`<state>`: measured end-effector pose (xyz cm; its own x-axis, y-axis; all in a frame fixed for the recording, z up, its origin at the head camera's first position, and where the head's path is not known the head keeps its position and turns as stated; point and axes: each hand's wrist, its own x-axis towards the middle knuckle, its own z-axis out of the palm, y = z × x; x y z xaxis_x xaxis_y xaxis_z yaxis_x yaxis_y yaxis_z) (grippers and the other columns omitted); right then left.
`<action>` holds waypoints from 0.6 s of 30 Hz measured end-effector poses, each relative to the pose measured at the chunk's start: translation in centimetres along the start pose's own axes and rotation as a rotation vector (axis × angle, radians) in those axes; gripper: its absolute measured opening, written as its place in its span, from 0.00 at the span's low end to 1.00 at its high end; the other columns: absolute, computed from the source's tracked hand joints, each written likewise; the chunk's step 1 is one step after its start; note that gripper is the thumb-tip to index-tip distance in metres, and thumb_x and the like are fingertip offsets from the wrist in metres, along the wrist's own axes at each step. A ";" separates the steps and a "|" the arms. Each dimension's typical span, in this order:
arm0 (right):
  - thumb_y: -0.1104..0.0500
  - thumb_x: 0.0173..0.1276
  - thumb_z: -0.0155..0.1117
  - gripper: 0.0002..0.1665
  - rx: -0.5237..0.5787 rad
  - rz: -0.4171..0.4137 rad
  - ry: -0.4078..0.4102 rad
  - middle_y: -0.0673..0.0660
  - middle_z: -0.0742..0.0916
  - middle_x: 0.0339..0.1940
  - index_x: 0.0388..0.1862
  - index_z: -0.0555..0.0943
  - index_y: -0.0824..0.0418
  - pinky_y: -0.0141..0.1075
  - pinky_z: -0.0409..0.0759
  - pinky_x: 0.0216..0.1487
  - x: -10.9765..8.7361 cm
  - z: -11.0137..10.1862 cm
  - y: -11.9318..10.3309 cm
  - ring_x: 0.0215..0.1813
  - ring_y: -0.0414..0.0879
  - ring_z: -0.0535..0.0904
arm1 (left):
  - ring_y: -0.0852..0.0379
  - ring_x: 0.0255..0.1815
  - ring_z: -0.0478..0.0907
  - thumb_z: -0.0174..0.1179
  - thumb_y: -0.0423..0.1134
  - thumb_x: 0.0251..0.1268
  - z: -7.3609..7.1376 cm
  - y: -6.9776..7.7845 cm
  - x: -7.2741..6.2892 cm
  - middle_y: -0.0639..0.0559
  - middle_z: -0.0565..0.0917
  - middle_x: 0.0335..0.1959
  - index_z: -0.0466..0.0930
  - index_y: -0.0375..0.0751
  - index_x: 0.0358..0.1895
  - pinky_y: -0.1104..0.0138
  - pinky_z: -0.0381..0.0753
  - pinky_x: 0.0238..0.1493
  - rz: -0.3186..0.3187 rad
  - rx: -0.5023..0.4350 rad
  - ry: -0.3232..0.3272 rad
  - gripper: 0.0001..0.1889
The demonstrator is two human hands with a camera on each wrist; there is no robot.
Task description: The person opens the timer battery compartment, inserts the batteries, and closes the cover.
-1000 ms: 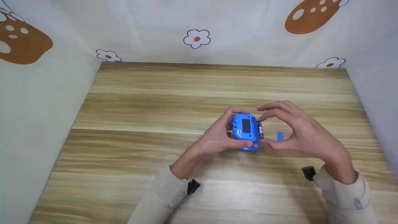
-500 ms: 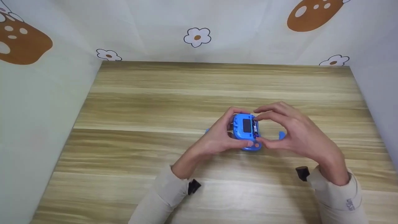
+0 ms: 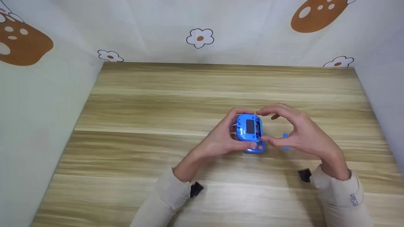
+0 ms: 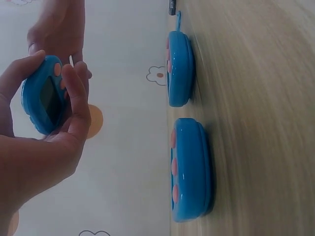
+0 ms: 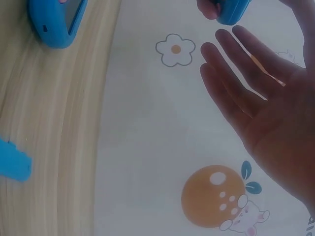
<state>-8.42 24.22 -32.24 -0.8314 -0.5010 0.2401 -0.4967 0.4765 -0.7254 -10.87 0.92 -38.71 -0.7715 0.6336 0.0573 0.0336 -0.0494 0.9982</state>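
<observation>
My left hand (image 3: 217, 137) grips a blue handheld electronic toy (image 3: 242, 129), its back turned up in the head view. Along its right side runs an uncovered slot with a dark battery (image 3: 258, 127) lying in it. The left wrist view shows the same toy's dark screen (image 4: 49, 101) and pink buttons. Beside the slot my right hand (image 3: 304, 135) has thumb and fingers spread apart, the thumb tip close to the toy's lower right corner. Nothing sits between them. A small blue battery cover (image 3: 286, 146) rests on the table, partly behind the right hand.
Two more blue toys with pink buttons, one nearer (image 4: 191, 169) and one farther (image 4: 179, 69), lie on the wooden table (image 3: 151, 110). A small black item (image 4: 172, 7) is past them. Patterned cloth walls (image 3: 151, 31) border the table.
The battery has moved left from beside the toy into its slot. My right hand has let it go and its fingers have lifted off; the left hand has kept its hold.
</observation>
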 end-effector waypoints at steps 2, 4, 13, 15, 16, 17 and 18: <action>0.59 0.54 0.79 0.33 -0.012 0.013 -0.001 0.45 0.82 0.56 0.60 0.78 0.56 0.34 0.73 0.55 -0.1 0.2 0.8 0.58 0.43 0.75 | 0.52 0.56 0.74 0.75 0.37 0.52 0.0 0.0 0.0 0.56 0.72 0.60 0.61 0.58 0.67 0.59 0.79 0.53 -0.004 -0.020 0.006 0.40; 0.58 0.54 0.79 0.33 -0.019 0.023 0.000 0.43 0.82 0.56 0.60 0.79 0.52 0.34 0.73 0.55 -0.2 0.3 1.7 0.58 0.43 0.76 | 0.51 0.56 0.75 0.75 0.36 0.52 0.0 0.0 0.0 0.55 0.73 0.59 0.61 0.57 0.67 0.59 0.79 0.53 -0.001 -0.036 0.015 0.41; 0.57 0.55 0.79 0.32 0.001 0.061 -0.006 0.42 0.83 0.55 0.59 0.79 0.51 0.36 0.73 0.54 -0.1 0.5 1.6 0.57 0.42 0.76 | 0.52 0.56 0.74 0.75 0.37 0.51 0.0 0.2 -0.1 0.56 0.72 0.60 0.61 0.56 0.66 0.60 0.78 0.54 -0.006 -0.008 0.025 0.40; 0.58 0.55 0.78 0.31 0.007 0.064 -0.008 0.42 0.83 0.54 0.59 0.80 0.52 0.36 0.73 0.54 0.0 0.5 1.2 0.57 0.42 0.76 | 0.53 0.56 0.74 0.76 0.39 0.51 0.0 0.2 -0.1 0.57 0.72 0.60 0.62 0.56 0.66 0.59 0.78 0.55 -0.002 0.022 0.022 0.40; 0.58 0.55 0.78 0.30 0.006 0.063 -0.012 0.42 0.83 0.54 0.59 0.80 0.51 0.36 0.73 0.54 0.0 0.5 1.2 0.56 0.43 0.77 | 0.53 0.56 0.73 0.76 0.40 0.51 0.0 0.2 -0.2 0.57 0.73 0.60 0.62 0.55 0.66 0.59 0.77 0.55 0.001 0.041 0.023 0.40; 0.58 0.56 0.78 0.30 0.006 0.063 -0.017 0.42 0.83 0.54 0.59 0.80 0.50 0.36 0.73 0.54 0.0 0.5 1.3 0.56 0.42 0.77 | 0.54 0.56 0.73 0.76 0.41 0.51 0.0 0.2 -0.2 0.58 0.73 0.59 0.63 0.55 0.66 0.59 0.76 0.56 0.003 0.058 0.025 0.39; 0.57 0.56 0.78 0.30 0.004 0.061 -0.022 0.41 0.83 0.54 0.59 0.80 0.49 0.36 0.73 0.54 0.0 0.5 1.6 0.56 0.42 0.77 | 0.54 0.56 0.73 0.76 0.41 0.51 0.0 0.1 -0.2 0.59 0.74 0.59 0.63 0.54 0.66 0.59 0.76 0.56 0.007 0.068 0.027 0.39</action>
<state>-9.09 24.64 -33.72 -0.8544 -0.4869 0.1812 -0.4442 0.5037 -0.7409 -10.74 0.78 -38.58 -0.7881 0.6121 0.0650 0.0815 -0.0010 0.9967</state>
